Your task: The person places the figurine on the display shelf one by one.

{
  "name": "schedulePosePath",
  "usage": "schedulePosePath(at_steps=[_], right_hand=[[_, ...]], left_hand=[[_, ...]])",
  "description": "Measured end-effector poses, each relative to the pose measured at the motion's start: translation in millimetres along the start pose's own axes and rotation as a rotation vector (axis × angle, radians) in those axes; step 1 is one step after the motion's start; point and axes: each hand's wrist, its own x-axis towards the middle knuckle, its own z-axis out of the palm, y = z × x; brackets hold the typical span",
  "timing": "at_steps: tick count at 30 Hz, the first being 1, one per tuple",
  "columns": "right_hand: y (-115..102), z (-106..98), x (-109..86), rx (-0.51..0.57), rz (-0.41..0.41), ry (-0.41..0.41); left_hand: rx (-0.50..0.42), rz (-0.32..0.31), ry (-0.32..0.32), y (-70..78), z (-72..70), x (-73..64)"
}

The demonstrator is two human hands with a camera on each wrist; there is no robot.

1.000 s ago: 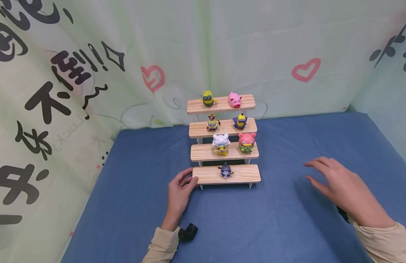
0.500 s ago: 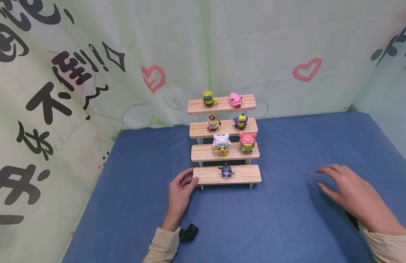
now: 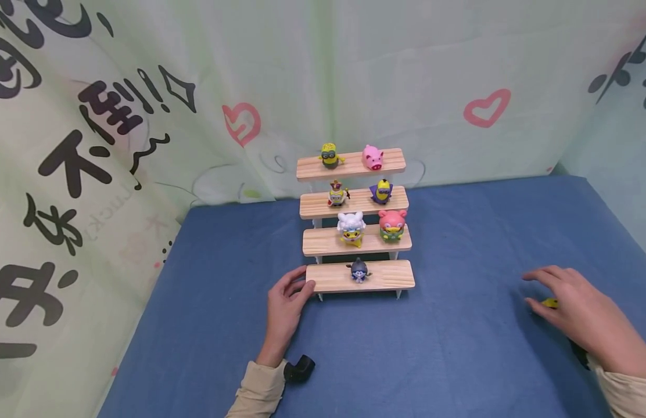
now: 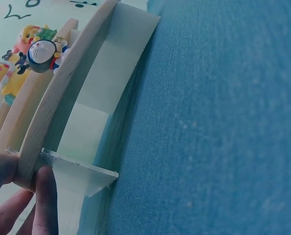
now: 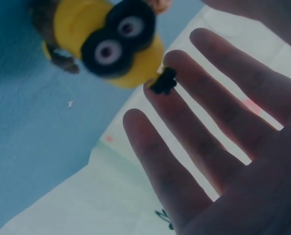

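In the head view, my left hand holds the left end of the lowest board of a four-tier wooden display stand. The left wrist view shows thumb and fingers around that board end. On the lowest board stands a small dark-hooded figurine. At the right, my right hand hovers around a yellow minion figurine, mostly hidden behind it. The right wrist view shows the goggled minion near the fingertips, with several fingers straight and spread; whether any fingertip touches it I cannot tell.
Higher boards carry a minion, a pink pig, a crowned minion, a purple-caped minion, a white-hooded yellow figurine and a pink-hooded one. A printed curtain hangs behind the blue tabletop.
My right hand has moved rightward and slightly nearer the front, and a yellow bit of the minion now shows beside its thumb. The left hand has stayed on the stand.
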Motion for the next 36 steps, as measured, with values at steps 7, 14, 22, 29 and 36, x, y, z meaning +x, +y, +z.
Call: schedulePosePath(at_steps=[7, 14, 22, 29, 36], right_hand=[[4.1, -1.7, -0.7, 0.000, 0.048, -0.038], [3.8, -4.9, -0.7, 0.003, 0.080, -0.085], [9.8, -2.4, 1.1, 0.089, 0.122, -0.171], [12.1, -2.2, 1.1, 0.118, 0.099, -0.202], [10.8, -1.4, -2.0, 0.130, 0.094, -0.179]], left_hand=[[-0.008, 0.024, -0.001, 0.1, 0.2, 1.2], [-0.005, 0.027, 0.009, -0.2, 0.5, 2.5], [-0.014, 0.018, 0.007, 0.0, 0.3, 1.6], [-0.027, 0.016, -0.006, -0.2, -0.8, 0.4], [-0.024, 0.019, -0.006, -0.9, -0.5, 0.3]])
